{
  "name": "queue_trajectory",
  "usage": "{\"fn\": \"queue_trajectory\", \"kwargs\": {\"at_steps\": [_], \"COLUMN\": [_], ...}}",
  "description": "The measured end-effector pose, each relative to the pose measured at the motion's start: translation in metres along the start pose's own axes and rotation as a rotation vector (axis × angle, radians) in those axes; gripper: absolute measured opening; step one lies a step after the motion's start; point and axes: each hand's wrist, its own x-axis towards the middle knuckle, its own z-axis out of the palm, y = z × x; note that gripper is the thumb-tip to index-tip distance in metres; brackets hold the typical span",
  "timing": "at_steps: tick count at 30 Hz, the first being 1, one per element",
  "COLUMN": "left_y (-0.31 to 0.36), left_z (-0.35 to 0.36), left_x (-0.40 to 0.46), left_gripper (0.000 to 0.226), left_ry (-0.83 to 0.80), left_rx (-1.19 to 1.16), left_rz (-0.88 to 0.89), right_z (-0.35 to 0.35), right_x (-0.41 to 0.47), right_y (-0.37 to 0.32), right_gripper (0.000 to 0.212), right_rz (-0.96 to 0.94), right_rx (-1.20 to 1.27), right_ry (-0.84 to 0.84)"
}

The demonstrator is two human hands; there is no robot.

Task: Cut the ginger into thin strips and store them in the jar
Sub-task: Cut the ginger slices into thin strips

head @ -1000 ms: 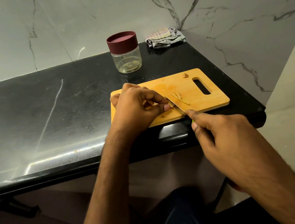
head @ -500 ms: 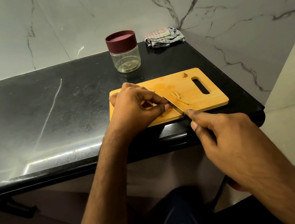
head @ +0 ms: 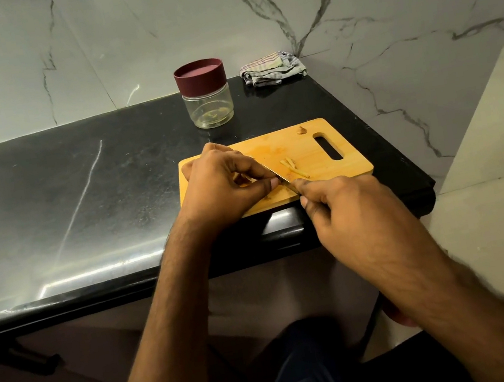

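Left hand point(head: 226, 183) sits on the left half of the cutting board point(head: 353, 167), fingers curled, thumb and fingertips pinching down on the ginger piece being cut; the piece itself is almost fully hidden under the fingers. Right hand point(head: 347, 208) grips the knife point(head: 278, 175) handle, index finger extended along the top. Blade runs diagonally across the board, right against the left thumb tip.

Progress, judging by the layout:
- Done: a few thin ginger strips point(head: 293, 167) lie loose on the board just right of the blade. One small offcut point(head: 301, 130) sits near the board's far edge, beside the handle slot.
- In hand: slicing, mid-way by the look of it. How much uncut ginger remains cannot be told, since the hand covers it.
- Left: all of the storing. Jar point(head: 209, 106) stands on the black worktop point(head: 61, 196) behind the board, well apart from the strips, maroon lid point(head: 199, 74) on. Something small and pale shows at its bottom, too unclear to name.

Folded cloth point(head: 271, 67) sits in the back corner, right of the jar.
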Motion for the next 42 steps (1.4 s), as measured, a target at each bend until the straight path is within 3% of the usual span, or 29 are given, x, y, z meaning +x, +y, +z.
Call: {"fn": "queue_trajectory", "kwargs": {"at_steps": [9, 18, 26, 31, 35, 42], "left_y": [-0.001, -0.005, -0.003, -0.005, 0.000, 0.002], "left_z": [0.002, 0.007, 0.007, 0.007, 0.005, 0.004], "left_x": [-0.001, 0.001, 0.005, 0.003, 0.002, 0.001], "left_gripper": [0.011, 0.006, 0.024, 0.026, 0.042, 0.012], "left_ry": [-0.009, -0.043, -0.130, -0.025, 0.010, 0.007], "left_rx": [-0.013, 0.029, 0.124, 0.011, -0.066, 0.006], "left_rz": [-0.033, 0.056, 0.055, 0.023, -0.059, -0.024], "right_z": [-0.011, -0.008, -0.005, -0.008, -0.006, -0.003], "right_x": [-0.013, -0.012, -0.016, -0.019, -0.017, -0.021], "right_y": [0.003, 0.013, 0.016, 0.013, 0.005, -0.002], "right_gripper": [0.038, 0.040, 0.042, 0.040, 0.042, 0.043], "right_rz": [0.001, 0.022, -0.021, 0.000, 0.011, -0.013], "right_rx": [-0.059, -0.098, -0.058, 0.022, 0.033, 0.059], "right_ry": [-0.022, 0.000, 0.015, 0.039, 0.010, -0.025]}}
